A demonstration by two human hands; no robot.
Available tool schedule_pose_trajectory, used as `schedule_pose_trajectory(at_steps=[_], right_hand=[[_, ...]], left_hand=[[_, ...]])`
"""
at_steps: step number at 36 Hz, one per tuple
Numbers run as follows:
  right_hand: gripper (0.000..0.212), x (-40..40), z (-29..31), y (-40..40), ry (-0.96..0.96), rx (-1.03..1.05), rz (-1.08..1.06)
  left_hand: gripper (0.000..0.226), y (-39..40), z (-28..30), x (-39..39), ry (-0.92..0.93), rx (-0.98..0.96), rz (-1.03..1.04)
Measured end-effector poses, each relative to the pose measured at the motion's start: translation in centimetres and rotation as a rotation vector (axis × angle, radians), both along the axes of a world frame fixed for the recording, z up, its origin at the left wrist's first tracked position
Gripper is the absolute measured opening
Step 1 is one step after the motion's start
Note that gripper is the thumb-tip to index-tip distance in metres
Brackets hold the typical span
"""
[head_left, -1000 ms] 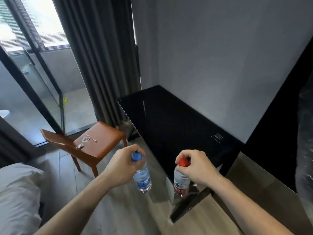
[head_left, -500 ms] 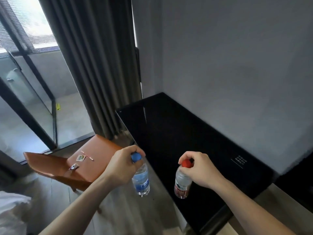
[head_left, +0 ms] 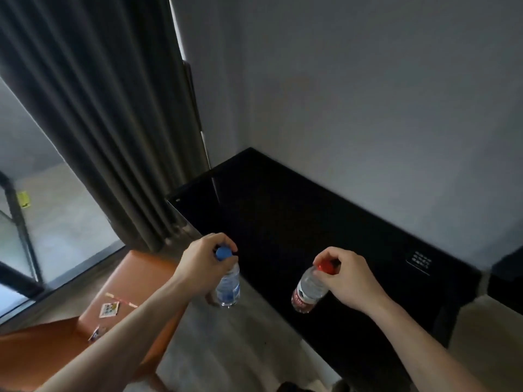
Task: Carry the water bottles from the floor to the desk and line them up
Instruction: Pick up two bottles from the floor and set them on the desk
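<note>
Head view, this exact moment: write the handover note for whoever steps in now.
Left hand: grips the blue-capped bottle by its cap, hanging over the floor beside the orange chair.
Right hand: grips the red-capped bottle by its cap, tilted, hanging above the black desk near its front edge.
Done: both bottles are off the floor.
Left: set both on the desk and line them up. No bottles show on the desk yet.

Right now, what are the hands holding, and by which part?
Left hand grips the blue-capped bottle by its neck; right hand grips the red-capped bottle likewise.
</note>
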State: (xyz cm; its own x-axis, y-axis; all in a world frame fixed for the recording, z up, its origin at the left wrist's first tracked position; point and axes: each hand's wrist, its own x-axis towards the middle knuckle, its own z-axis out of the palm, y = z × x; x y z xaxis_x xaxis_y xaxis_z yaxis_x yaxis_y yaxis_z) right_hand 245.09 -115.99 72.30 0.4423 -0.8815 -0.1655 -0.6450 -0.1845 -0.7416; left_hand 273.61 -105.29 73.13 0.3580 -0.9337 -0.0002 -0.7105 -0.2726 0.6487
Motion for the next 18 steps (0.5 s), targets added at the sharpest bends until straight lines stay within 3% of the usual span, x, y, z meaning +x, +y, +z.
schedule_pose_trajectory(at_steps=[18], right_hand=[[0.020, 7.7, -3.6, -14.8, -0.049, 0.130, -0.016]], left_hand=[[0.013, -16.3, -3.2, 11.1, -0.041, 0.108, -0.074]])
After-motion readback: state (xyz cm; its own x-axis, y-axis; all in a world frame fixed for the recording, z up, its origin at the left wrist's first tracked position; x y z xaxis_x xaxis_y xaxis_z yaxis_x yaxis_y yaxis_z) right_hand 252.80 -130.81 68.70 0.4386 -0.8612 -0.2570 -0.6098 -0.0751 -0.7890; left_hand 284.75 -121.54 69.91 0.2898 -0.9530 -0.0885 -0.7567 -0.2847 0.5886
